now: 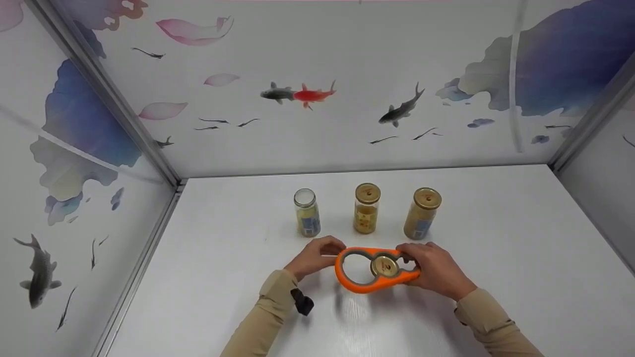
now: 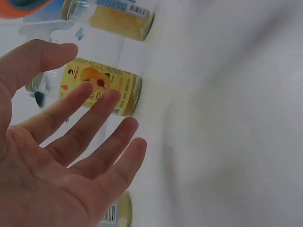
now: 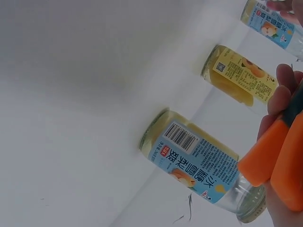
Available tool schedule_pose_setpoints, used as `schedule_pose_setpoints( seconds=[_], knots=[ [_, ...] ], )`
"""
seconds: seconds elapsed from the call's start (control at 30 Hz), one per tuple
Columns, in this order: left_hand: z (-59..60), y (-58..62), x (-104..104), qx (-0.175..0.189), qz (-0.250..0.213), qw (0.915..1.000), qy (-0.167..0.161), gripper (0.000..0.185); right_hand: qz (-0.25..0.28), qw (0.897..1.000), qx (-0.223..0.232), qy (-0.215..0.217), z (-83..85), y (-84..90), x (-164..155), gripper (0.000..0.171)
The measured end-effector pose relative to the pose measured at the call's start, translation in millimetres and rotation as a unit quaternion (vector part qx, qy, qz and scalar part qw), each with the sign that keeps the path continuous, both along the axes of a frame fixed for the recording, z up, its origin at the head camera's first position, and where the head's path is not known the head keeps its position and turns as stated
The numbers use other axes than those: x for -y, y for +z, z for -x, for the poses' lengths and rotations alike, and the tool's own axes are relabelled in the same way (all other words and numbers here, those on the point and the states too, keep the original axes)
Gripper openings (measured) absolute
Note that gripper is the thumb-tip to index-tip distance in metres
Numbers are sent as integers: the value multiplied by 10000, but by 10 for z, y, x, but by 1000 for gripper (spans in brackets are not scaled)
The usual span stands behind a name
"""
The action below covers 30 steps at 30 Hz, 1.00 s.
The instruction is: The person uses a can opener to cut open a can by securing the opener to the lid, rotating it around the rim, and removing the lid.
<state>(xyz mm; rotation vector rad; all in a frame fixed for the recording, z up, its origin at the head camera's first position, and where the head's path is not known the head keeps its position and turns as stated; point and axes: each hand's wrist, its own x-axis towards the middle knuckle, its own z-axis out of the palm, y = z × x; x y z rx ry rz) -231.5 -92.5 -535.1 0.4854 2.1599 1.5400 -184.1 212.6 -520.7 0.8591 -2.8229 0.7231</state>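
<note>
The orange opener [image 1: 369, 270] hangs just above the white table [image 1: 496, 258], near the front and a little right of centre. A gold lid [image 1: 385, 267] sits caught in its smaller ring, while the bigger ring to the left stands empty. The right hand [image 1: 436, 270] curls round the opener's right end, which serves as a handle, so the tool is carried level with the lid facing up; the right wrist view shows fingers wrapped on the orange grip. The left hand [image 1: 315, 258] is at the opener's left rim, and from the head view it looks to steady that end. The left wrist view shows its fingers [image 2: 90, 118] straight and spread, gripping nothing.

Just beyond the hands, three jars stand upright in a row, apart from each other. The left jar [image 1: 306, 212] has no lid, so the caught lid is probably its own. The middle jar [image 1: 366, 208] and right jar [image 1: 422, 213] keep their gold lids. Painted fish and lotus panels wall the table on three sides.
</note>
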Motion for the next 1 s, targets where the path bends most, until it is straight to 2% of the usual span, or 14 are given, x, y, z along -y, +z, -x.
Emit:
schedule_pose_setpoints(
  seconds=[0.17,0.33,0.7,0.77,0.93,1.0],
  knots=[
    [-40,-45,-132,135,-598,9970,-464,25,50,10000,39,7,17,-6,35,52],
    [-98,-76,-247,71,-1332,9871,-884,28,2,10000,-52,28,15,-33,60,52],
    [-221,12,-416,688,-1986,9737,-875,35,150,9998,-133,76,20,-53,73,51],
    [-235,20,-436,837,-2236,9669,-900,34,199,9996,-172,61,22,-52,83,51],
    [-273,-5,-477,1247,-3101,9377,-952,40,305,9992,-259,55,24,-51,131,53],
    [-290,-27,-490,1256,-3294,9312,-930,42,319,9989,-327,75,24,-54,159,53]
  ],
)
